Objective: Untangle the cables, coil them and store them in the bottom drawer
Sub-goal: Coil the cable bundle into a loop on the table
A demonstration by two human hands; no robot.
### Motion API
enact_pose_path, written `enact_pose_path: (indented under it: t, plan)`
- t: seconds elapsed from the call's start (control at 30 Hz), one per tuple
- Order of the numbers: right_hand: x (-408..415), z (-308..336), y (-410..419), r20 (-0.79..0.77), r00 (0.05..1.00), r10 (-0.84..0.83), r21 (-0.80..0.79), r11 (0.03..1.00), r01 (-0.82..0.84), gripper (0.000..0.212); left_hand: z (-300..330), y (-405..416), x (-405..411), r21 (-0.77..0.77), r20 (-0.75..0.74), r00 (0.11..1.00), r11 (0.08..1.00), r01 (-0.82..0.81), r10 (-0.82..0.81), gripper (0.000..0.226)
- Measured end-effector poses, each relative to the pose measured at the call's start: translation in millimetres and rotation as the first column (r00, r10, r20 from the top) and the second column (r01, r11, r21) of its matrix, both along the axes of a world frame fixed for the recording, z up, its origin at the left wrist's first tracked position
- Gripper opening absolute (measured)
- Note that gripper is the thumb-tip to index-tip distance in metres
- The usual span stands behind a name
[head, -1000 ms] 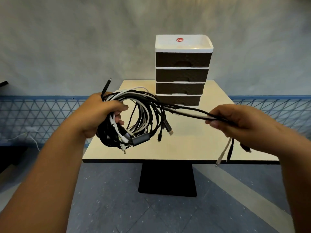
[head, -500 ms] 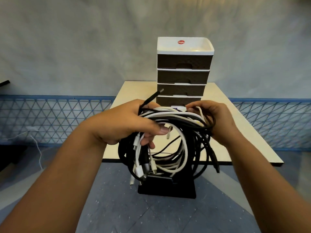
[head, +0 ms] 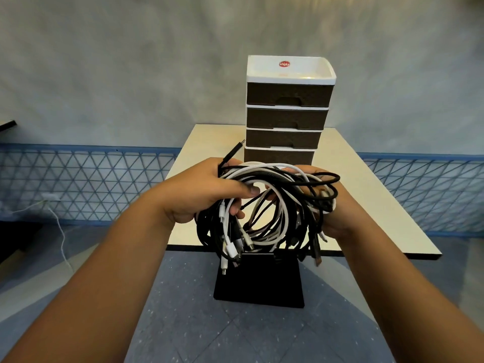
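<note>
The left hand (head: 207, 191) and the right hand (head: 331, 205) both grip a big bunch of black and white cables (head: 272, 213), held up above the counter (head: 366, 195) near the drawers (head: 285, 119).

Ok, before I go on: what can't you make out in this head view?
- Right hand: fingers covered by the cable bundle.
- Cable count: strands overlap too tightly where the left hand grips them.
- Bottom drawer: lower front behind the hands and bundle.
- Drawer unit contents: fronts closed.

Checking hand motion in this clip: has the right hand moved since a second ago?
Yes. The right hand came in leftward to the cable bundle, now below the drawer unit.
</note>
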State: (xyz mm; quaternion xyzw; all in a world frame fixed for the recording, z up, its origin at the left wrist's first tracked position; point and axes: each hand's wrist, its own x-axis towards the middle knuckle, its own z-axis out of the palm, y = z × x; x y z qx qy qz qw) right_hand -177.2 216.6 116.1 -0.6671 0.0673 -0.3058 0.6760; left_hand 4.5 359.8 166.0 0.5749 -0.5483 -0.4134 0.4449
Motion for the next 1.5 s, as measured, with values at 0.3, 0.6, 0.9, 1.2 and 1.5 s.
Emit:
enact_pose_path:
  t: [0.3,0.6,0.9,1.2,1.5]
  plan:
    - [3,-7,-7,0.013,0.999,0.047,0.065,0.997,-0.048,0.044,-5,-1,-8,0.065,0.078,0.996,0.997,-0.043,0.038,0.017]
    - [-17,-10,-32,-0.419,0.9,-0.124,0.087,0.981,0.175,0.034,-25,-14,-4,0.083,0.021,0.97,0.966,-0.245,0.244,0.017]
    - [17,-4,53,-0.322,0.871,-0.372,-0.164,0.928,0.335,0.016,-49,-28,3,0.094,-0.008,0.858,0.855,-0.51,0.513,0.015]
    - [59,-32,59,-0.418,0.733,-0.537,-0.071,0.823,0.563,0.02,-61,-32,-9,-0.015,0.123,0.824,0.831,-0.556,0.553,0.02]
    - [69,-40,63,-0.318,0.822,-0.473,0.286,0.778,0.559,0.013,-66,-31,-8,0.01,0.207,0.831,0.848,-0.53,0.516,0.022]
